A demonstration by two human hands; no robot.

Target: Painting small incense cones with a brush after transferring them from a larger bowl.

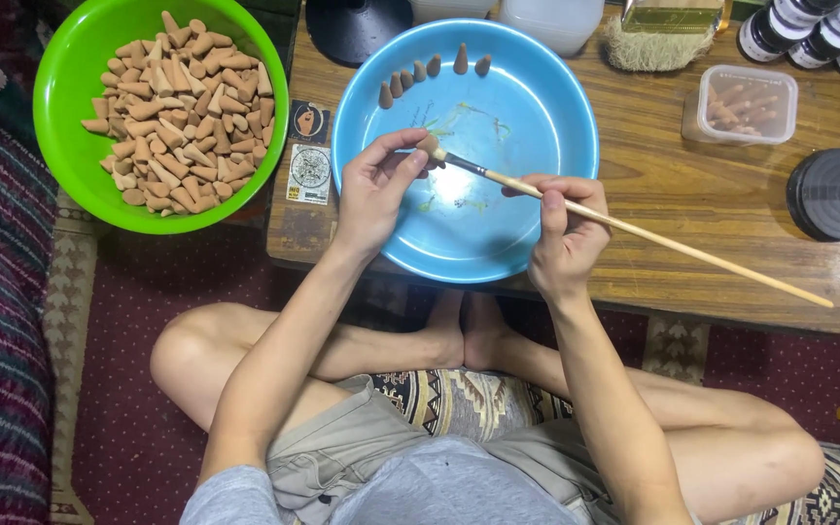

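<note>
A small tan cone (427,145) sits pinched between the thumb and fingertips of the left hand (378,190), held over the blue bowl (546,117). The bristles of a long brush (634,229) touch the cone just right of those fingertips. The right hand (566,228) grips the brush's pale wooden handle partway along, fingers curled narrow around it, thumb pressed on top; the rest of the handle runs out past the right fingers, down and to the right over the table (673,185).

Beyond the left fingertips, along the bowl's far inner wall, a row of cones (432,70) stands upright, points up. Green and yellow smears mark the bowl's floor under the fingers of both hands.

Well left of the left hand, a green bowl (70,180) holds a heap of tan cones (179,112). Between that bowl and the left fingers, two stickers (310,146) lie on the table's edge.

Beyond the right fingers and off to their right, a clear lidded tub (746,104) holds more cones. Farther right stands a black round base (833,194), and dark bottles (809,34) crowd the far corner. A black disc (357,27) and a fibrous pad (653,51) lie at the table's far edge.

The person sits cross-legged on a patterned rug (128,408), bare feet (464,331) just under the bowl.
</note>
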